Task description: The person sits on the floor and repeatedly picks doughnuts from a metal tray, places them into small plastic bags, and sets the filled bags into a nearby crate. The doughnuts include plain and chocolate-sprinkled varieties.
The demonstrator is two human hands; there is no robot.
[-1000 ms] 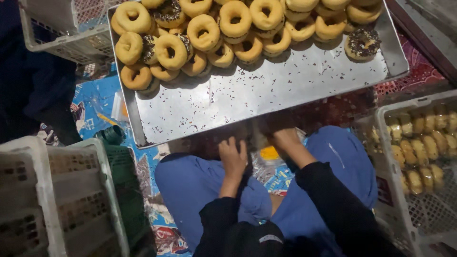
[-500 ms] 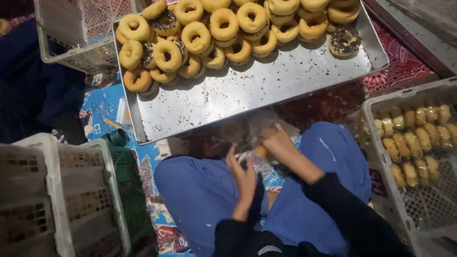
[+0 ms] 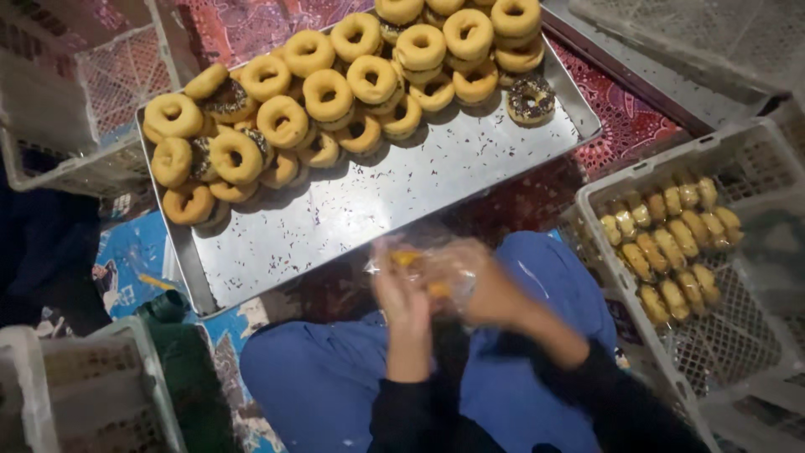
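Down by the lap, from the head view, a clear plastic bag (image 3: 423, 264) with something yellow inside is gripped between both hands, though it's all pretty blurred. It is pinched by the left hand (image 3: 401, 289) on one side and closed on by the right hand (image 3: 478, 281) on the other, hands close together. Just beyond, a metal tray (image 3: 402, 197) is loaded with ring donuts (image 3: 327, 92). Wrapped pastries (image 3: 667, 243) are lined up in a white crate (image 3: 755, 335) off to the right.

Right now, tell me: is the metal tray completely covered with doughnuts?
No, the doughnuts are piled along the far side of the metal tray, whose near half lies bare.
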